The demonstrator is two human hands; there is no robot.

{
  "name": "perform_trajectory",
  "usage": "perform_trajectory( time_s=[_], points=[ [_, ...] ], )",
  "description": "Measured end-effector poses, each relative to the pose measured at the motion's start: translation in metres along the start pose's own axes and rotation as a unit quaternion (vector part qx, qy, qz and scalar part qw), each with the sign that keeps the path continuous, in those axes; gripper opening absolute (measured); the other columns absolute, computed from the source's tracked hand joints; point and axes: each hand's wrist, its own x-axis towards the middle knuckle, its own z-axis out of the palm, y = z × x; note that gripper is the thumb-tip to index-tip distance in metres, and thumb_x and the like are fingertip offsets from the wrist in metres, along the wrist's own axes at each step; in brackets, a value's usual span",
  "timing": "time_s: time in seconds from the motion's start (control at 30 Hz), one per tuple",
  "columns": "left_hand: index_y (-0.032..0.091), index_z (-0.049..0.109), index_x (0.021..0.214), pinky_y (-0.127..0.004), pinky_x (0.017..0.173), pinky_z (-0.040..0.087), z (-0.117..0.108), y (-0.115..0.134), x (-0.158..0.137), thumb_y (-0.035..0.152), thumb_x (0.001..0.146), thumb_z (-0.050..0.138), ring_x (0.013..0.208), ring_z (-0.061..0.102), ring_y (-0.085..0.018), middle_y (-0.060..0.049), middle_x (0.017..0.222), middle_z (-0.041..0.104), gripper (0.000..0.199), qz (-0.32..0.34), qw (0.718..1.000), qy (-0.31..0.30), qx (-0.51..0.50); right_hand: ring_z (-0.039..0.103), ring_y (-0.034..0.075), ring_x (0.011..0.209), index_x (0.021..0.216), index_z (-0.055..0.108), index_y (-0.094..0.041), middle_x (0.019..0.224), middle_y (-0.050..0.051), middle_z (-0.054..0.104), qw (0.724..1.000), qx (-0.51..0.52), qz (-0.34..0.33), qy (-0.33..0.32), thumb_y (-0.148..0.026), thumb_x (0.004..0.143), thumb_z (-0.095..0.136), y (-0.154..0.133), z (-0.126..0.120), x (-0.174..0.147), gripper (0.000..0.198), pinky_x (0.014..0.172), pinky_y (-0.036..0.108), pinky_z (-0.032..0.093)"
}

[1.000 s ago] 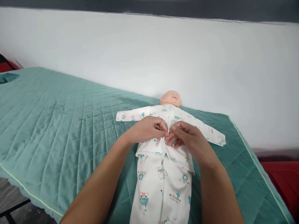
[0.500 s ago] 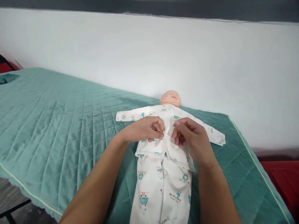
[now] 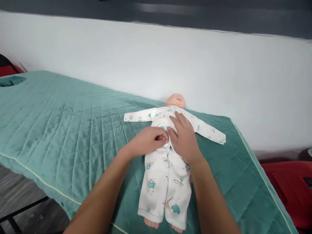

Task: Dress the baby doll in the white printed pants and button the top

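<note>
White cotton baby suit with teal animal prints (image 3: 165, 175) dresses a plastic doll (image 3: 175, 100) lying on the teal quilted bed cover (image 3: 68, 123). At the suit's waist, left hand (image 3: 148, 140) pinches the front placket while right hand (image 3: 184, 138) lies flat, fingers spread, on the chest. Fastening goes best with the fabric held taut and edges aligned.

Soft white printed cotton baby suit (image 3: 165, 182) lying matt, teal quilted velvety cloth bed cover (image 3: 60, 130) showing slight sheen, smooth plastic doll head (image 3: 175, 100), matt white painted wall (image 3: 156, 61).

A baby doll (image 3: 168, 156) in white printed pyjamas (teal animals) lies face-up, arms spread.
</note>
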Motion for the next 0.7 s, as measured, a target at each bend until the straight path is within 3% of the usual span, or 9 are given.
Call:
perform_trajectory(
  time_s=[0.13, 0.23, 0.33, 0.43, 0.6, 0.7],
  points=[
    [0.021, 0.069, 0.088, -0.026, 0.069, 0.043, 0.042, -0.003, -0.055, 0.027, 0.094, 0.051, 0.073, 0.058, -0.012, 0.000, 0.080, 0.063, 0.020, 0.038, 0.990, 0.116, 0.070, 0.020, 0.027, 0.152, 0.150, 0.039, -0.024, 0.164, 0.008, 0.026, 0.997, -0.039, -0.012, -0.068, -0.033, 0.102, 0.037, -0.018, -0.006, -0.046, 0.050, 0.122, 0.059, 0.016],
    [0.021, 0.067, 0.095, -0.026, 0.072, 0.046, 0.070, -0.004, -0.103, 0.028, 0.098, 0.046, 0.076, 0.061, -0.013, -0.002, 0.084, 0.065, 0.022, 0.027, 0.984, 0.169, 0.053, 0.023, 0.021, 0.152, 0.155, 0.029, -0.026, 0.163, 0.006, 0.028, 0.989, 0.023, -0.012, -0.143, -0.033, 0.103, 0.034, -0.032, -0.022, -0.092, 0.052, 0.124, 0.055, 0.015],
    [0.023, 0.066, 0.106, -0.025, 0.070, 0.047, 0.093, -0.002, -0.149, 0.026, 0.099, 0.046, 0.076, 0.062, -0.013, -0.002, 0.086, 0.065, 0.021, 0.008, 0.985, 0.172, 0.024, 0.028, 0.020, 0.150, 0.154, 0.031, -0.027, 0.159, 0.005, 0.036, 0.981, 0.084, 0.013, -0.176, -0.034, 0.102, 0.041, -0.045, -0.041, -0.132, 0.054, 0.125, 0.052, 0.019],
    [0.025, 0.064, 0.110, -0.026, 0.074, 0.048, 0.109, 0.004, -0.183, 0.023, 0.098, 0.046, 0.082, 0.061, -0.015, -0.002, 0.090, 0.063, 0.022, -0.023, 0.980, 0.199, 0.006, 0.031, 0.021, 0.148, 0.146, 0.043, -0.027, 0.154, 0.004, 0.045, 0.977, 0.107, 0.021, -0.182, -0.033, 0.096, 0.053, -0.061, -0.053, -0.160, 0.051, 0.124, 0.051, 0.021],
    [0.022, 0.058, 0.110, -0.031, 0.079, 0.049, 0.120, 0.009, -0.196, 0.019, 0.091, 0.051, 0.090, 0.058, -0.018, -0.005, 0.101, 0.059, 0.021, -0.071, 0.973, 0.221, 0.004, 0.040, 0.025, 0.142, 0.118, 0.060, -0.024, 0.139, 0.004, 0.059, 0.987, 0.049, 0.043, -0.144, -0.015, 0.089, 0.056, -0.089, -0.043, -0.182, 0.031, 0.121, 0.056, 0.024],
    [0.021, 0.058, 0.098, -0.035, 0.083, 0.047, 0.120, 0.007, -0.187, 0.020, 0.091, 0.049, 0.094, 0.057, -0.021, -0.006, 0.099, 0.060, 0.012, -0.079, 0.969, 0.232, 0.041, 0.042, 0.028, 0.139, 0.104, 0.063, -0.022, 0.128, 0.006, 0.065, 0.993, 0.010, 0.056, -0.100, -0.012, 0.087, 0.056, -0.101, -0.030, -0.184, 0.021, 0.119, 0.059, 0.024]
  ],
)
